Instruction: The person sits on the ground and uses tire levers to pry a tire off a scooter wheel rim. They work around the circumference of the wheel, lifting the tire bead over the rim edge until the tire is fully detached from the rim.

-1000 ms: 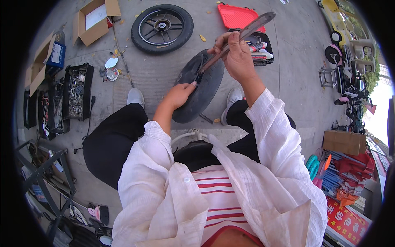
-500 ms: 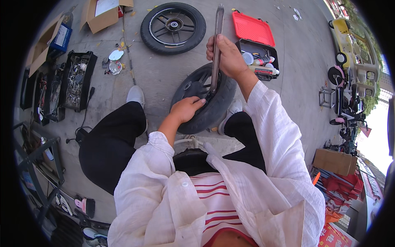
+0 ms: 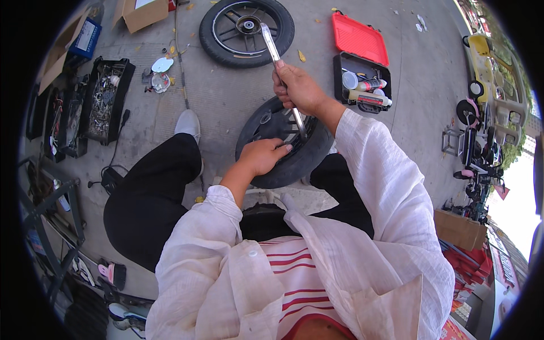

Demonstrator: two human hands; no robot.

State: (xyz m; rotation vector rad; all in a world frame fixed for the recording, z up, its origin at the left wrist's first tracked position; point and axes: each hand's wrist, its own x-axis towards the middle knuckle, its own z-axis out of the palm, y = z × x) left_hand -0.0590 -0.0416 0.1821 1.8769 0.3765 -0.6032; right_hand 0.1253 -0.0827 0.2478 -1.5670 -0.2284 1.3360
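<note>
My right hand [image 3: 300, 89] is closed around a long, shiny metal tyre lever [image 3: 270, 44]. The lever leans, its free end up and to the left, while its lower end meets the rim of a motorcycle wheel [image 3: 309, 157] with a black tyre. That wheel stands tilted between my feet, its spokes and hub facing up and left. On the near left side of this wheel, my left hand [image 3: 263, 156] grips the tyre and rim edge, thumb stretched to the right; its other fingers are partly hidden.
Beyond lies a second spoked wheel [image 3: 247, 59]. An opened toolbox with a red lid [image 3: 361, 39] holds bottles and tubes at right. Black trays [image 3: 107, 102] of small parts, a cardboard box [image 3: 141, 16] and a blue box [image 3: 84, 38] stand left. A cable [image 3: 180, 62] crosses the ground.
The tyre lever has swung over, its upper end moving left and toward me, its lower end shifting slightly right. My right hand has come down and left with it; my left hand stays on the wheel.
</note>
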